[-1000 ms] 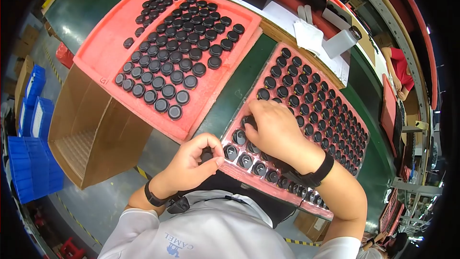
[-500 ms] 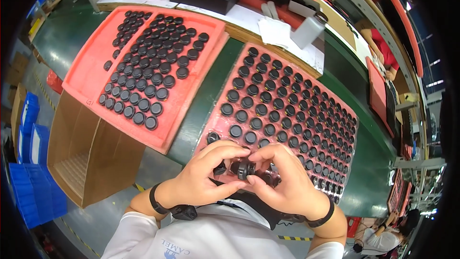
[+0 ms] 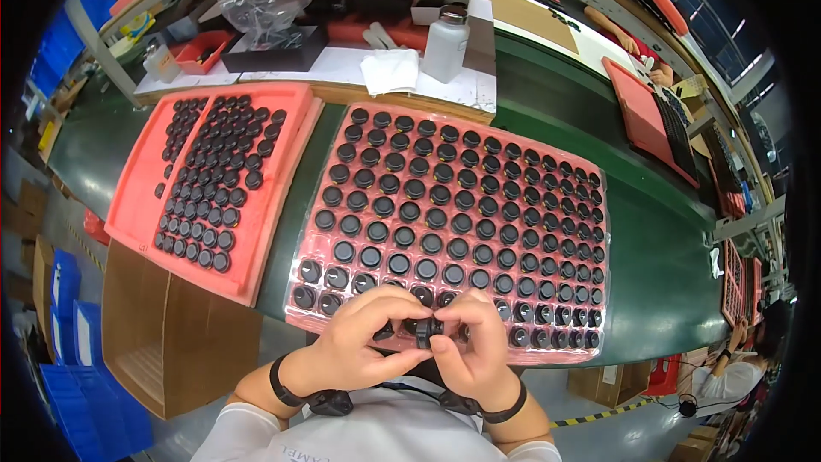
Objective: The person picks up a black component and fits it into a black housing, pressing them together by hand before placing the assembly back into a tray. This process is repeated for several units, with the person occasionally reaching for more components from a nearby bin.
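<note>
Over the near edge of the tray, a small black round part point(image 3: 424, 334) is pinched between the fingertips of both hands. My left hand point(image 3: 363, 338) grips it from the left, its thumb and forefinger curled inward. From the right, my right hand point(image 3: 475, 344) pinches the same part. The fingers hide some of it. Below and beyond them, a clear plastic tray point(image 3: 301, 244) over pink backing holds rows of similar black round parts point(image 3: 431, 245). Some near-row parts show glossy tops, and a few are covered by my hands.
Left of the tray lies a pink foam tray point(image 3: 141, 181) with more black parts, above an open cardboard box point(image 3: 184, 334). A white bottle point(image 3: 445, 51) and white cloth point(image 3: 389, 73) stand on the far ledge. Another person's hand point(image 3: 660, 74) is at the far right.
The view has shifted, so the trays sit differently in the picture and more of the far ledge shows. Both hands still hold the black part, now seen more edge-on, with the fingers closer around it.
</note>
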`<control>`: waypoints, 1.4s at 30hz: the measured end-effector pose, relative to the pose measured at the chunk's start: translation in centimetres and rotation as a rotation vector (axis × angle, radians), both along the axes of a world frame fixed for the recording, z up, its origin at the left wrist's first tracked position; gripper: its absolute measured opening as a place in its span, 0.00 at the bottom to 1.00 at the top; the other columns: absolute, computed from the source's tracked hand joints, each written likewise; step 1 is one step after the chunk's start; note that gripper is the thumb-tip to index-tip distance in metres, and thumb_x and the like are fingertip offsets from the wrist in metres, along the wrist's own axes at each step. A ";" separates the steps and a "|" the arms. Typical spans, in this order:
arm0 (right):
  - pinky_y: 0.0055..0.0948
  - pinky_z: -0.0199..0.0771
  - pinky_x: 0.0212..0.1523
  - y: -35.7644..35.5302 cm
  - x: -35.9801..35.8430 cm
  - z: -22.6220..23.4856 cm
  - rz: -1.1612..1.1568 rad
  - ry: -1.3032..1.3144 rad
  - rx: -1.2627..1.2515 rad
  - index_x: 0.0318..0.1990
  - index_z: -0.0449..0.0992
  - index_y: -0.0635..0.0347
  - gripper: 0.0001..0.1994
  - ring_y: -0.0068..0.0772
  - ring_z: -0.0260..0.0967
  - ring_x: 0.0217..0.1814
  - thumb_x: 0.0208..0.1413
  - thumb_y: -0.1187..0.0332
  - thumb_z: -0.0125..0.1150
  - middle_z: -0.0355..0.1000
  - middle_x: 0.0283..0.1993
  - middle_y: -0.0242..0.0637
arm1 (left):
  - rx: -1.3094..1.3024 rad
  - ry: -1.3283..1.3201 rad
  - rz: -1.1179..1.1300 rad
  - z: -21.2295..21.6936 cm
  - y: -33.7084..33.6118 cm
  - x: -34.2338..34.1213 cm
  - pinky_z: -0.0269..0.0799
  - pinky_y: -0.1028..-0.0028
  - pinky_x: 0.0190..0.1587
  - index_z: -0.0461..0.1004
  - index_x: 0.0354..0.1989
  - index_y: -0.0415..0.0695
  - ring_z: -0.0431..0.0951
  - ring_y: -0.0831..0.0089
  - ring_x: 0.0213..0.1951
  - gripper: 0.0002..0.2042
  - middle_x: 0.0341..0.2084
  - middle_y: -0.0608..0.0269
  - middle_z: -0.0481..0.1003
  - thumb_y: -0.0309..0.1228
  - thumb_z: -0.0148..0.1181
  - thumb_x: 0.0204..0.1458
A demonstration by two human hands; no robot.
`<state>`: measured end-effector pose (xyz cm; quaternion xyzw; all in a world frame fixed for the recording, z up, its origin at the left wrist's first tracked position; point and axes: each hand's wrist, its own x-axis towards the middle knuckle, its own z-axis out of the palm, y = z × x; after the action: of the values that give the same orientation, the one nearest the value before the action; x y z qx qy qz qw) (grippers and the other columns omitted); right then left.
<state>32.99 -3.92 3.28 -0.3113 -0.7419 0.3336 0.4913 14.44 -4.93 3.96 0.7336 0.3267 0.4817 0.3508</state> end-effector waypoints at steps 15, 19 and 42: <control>0.23 0.62 0.32 -0.5 1.9 -1.1 0.115 0.625 -0.577 0.43 0.66 0.62 0.09 0.23 0.60 0.27 0.63 0.66 0.50 0.65 0.30 0.33 | -0.338 -0.149 -0.107 -0.4 0.2 1.9 0.73 0.71 0.43 0.71 0.46 0.34 0.77 0.67 0.40 0.19 0.41 0.49 0.76 0.25 0.68 0.45; 0.24 0.60 0.30 0.2 2.0 -1.2 0.183 0.779 -0.677 0.42 0.63 0.62 0.13 0.24 0.59 0.25 0.65 0.59 0.46 0.64 0.27 0.35 | -0.418 -0.198 -0.076 -0.5 0.0 1.9 0.70 0.67 0.49 0.71 0.46 0.34 0.77 0.64 0.43 0.19 0.40 0.50 0.76 0.27 0.67 0.47; 0.24 0.56 0.29 0.5 1.3 -0.8 -0.022 0.135 -0.062 0.44 0.70 0.62 0.13 0.24 0.54 0.24 0.60 0.61 0.54 0.61 0.25 0.30 | -0.082 -0.001 0.011 0.1 -0.1 1.9 0.69 0.80 0.28 0.72 0.46 0.35 0.71 0.78 0.28 0.21 0.40 0.53 0.74 0.22 0.70 0.42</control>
<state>34.33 -3.37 2.51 -0.3113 -0.6929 0.3711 0.5341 16.29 -5.01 4.08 0.7165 0.3500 0.4702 0.3782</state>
